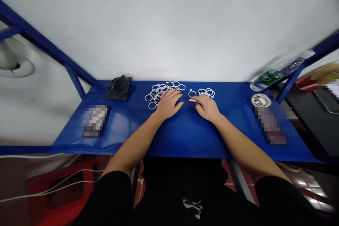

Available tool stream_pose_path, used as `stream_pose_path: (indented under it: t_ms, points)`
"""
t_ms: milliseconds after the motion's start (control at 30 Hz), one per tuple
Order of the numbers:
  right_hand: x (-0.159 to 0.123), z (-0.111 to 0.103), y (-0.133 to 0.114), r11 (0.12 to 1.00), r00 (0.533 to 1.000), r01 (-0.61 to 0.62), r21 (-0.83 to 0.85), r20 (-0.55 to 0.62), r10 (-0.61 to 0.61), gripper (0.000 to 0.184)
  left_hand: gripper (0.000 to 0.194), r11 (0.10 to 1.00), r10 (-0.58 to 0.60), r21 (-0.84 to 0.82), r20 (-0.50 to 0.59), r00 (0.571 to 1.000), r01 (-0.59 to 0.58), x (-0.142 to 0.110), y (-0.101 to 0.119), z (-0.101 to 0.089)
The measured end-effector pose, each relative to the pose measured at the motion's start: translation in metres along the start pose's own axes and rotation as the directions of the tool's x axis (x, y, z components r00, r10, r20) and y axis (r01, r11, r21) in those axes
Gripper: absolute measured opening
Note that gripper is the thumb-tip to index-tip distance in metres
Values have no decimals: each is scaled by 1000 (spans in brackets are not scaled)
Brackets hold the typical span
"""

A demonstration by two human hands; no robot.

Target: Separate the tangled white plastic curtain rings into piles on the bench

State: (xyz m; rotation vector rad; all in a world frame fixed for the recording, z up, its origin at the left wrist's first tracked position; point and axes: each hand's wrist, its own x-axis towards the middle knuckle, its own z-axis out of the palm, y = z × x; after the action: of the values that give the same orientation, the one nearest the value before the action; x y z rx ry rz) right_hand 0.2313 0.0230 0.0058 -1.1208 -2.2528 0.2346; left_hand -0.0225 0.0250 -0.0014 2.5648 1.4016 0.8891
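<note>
Thin white rings with small nubs on their rims lie in a loose pile (152,105) on the blue tabletop. My left hand (168,105) rests palm down over the right side of this pile, its fingers spread and its thumb out, covering some rings. To the right, my right hand (208,107) is closed in a pinch on a white ring (192,100), seen almost edge-on at the fingertips. Just beyond it one single ring (192,93) lies flat. A smaller cluster of rings (210,92) sits behind my right knuckles, partly hidden by them.
The blue table (185,137) meets a white wall (172,24), with blue frame bars at both sides. A crumpled black bag (119,89) and a blurred-out object (95,120) lie left. On the right are a leaning plastic bottle (280,72), a white coil (261,100) and another blurred-out object (271,125).
</note>
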Motion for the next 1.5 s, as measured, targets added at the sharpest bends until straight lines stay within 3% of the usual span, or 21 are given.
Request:
stream_pose_path:
  t_ms: [100, 200, 500, 700, 833, 1000, 1200, 1367, 1500]
  points:
    - [2, -1, 1, 995, 998, -61, -81, -6, 61, 46, 49, 988, -116, 107, 12, 993, 114, -2, -12, 8]
    - [4, 3, 0, 991, 998, -8, -131, 58, 16, 46, 57, 980, -152, 132, 28, 988, 147, -4, -18, 16]
    - [0, 19, 11, 962, 985, 8, -272, 168, 40, 49, 34, 983, -115, 142, -32, 993, 118, -3, -12, 14]
    - [1, 15, 14, 947, 992, -87, -309, 57, 109, 29, 22, 983, -123, 135, -37, 992, 127, -2, -9, 10]
    - [3, 11, 14, 929, 991, -134, -345, -31, 131, 37, 20, 981, -121, 146, -59, 991, 129, -2, -10, 10]
    - [8, 3, 7, 923, 977, -206, -324, -17, 212, 40, 17, 970, -160, 186, -8, 987, 159, -1, -9, 9]
    - [10, 1, 6, 943, 983, -181, -278, -62, 171, 2, 17, 966, -196, 178, 34, 980, 187, 1, -5, 5]
    - [7, 0, 12, 962, 982, -173, -209, -113, 152, 10, 18, 980, -168, 107, 2, 986, 167, 2, 1, 1]
    - [3, 3, 3, 999, 991, 15, -42, -129, -20, 24, 18, 992, -123, -7, -17, 992, 123, 0, 13, -1]
